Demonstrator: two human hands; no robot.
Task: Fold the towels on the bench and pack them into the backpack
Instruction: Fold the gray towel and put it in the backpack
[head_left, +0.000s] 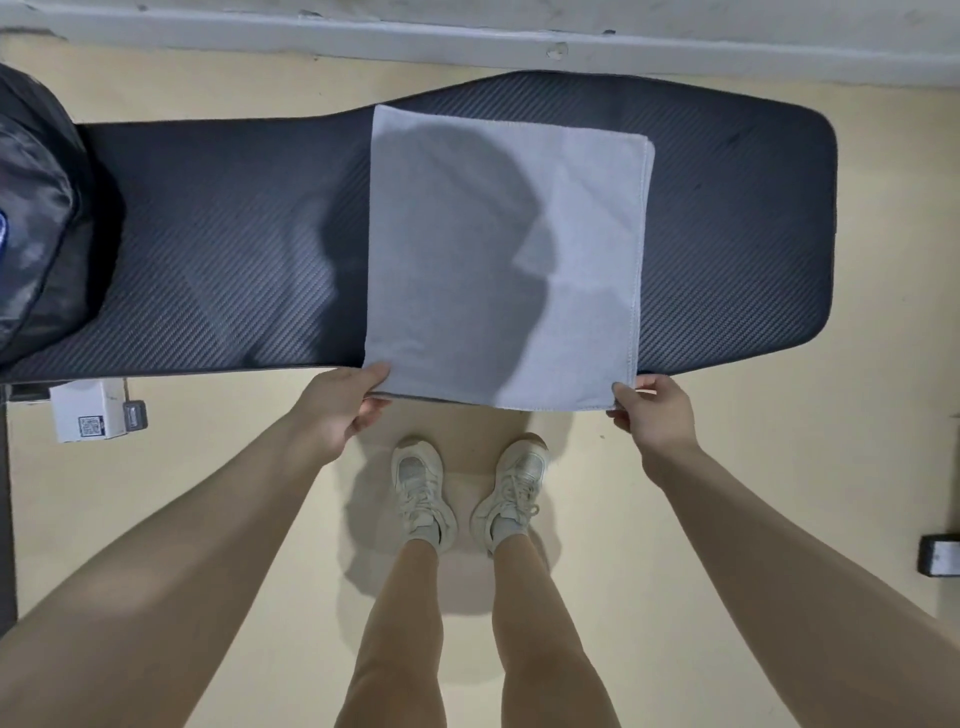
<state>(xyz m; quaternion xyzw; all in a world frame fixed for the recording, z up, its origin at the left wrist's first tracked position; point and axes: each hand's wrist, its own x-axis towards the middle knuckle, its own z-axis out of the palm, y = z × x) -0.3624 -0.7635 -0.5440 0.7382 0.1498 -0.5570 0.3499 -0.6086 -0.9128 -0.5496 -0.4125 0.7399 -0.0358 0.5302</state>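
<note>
both arms bare from the frame edge to the wrists, with no sleeves in view. left hand (340, 410) and right hand (655, 415) bare: no gloves, rings, watch or wristbands visible. legs bare from the thighs down to the ankles. left sneaker (422, 491) and right sneaker (511, 488): off-white, low-cut, chunky-soled lace-up trainers with off-white laces and mesh-like toe panels; a dark lining shows at each collar, around a pale low sock.

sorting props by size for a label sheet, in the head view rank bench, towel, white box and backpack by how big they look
1. bench
2. towel
3. backpack, though it is cut off by the frame edge, so its full size is unsure
4. white box
</note>
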